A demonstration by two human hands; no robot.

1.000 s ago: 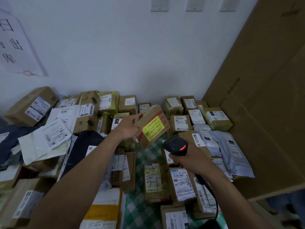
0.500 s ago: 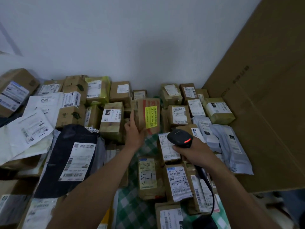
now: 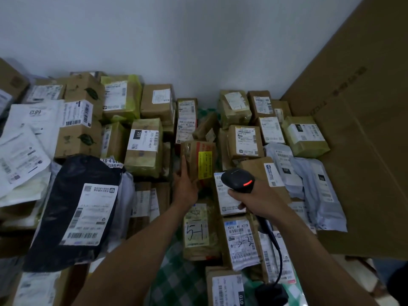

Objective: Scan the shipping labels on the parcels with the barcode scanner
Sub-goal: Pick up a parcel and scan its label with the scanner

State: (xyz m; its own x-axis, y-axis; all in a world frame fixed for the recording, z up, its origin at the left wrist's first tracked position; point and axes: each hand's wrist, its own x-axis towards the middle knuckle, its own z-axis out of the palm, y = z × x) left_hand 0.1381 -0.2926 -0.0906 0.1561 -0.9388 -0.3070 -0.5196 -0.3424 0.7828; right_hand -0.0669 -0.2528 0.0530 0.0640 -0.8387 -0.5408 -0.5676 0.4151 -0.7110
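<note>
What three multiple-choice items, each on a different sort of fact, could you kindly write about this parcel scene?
1. Where does the large black plastic mailer bag lie? A) left of the left hand B) far right C) centre back
2. What colour is the label on the brown cardboard parcel that hand holds? A) white B) yellow C) blue
3. How is the black handheld barcode scanner? A) lying loose B) gripped, unlit C) gripped by the right hand, red light glowing
Answers: A, it lies left of that forearm; B, the sticker is yellow; C, fingers wrap its handle, light red.
</note>
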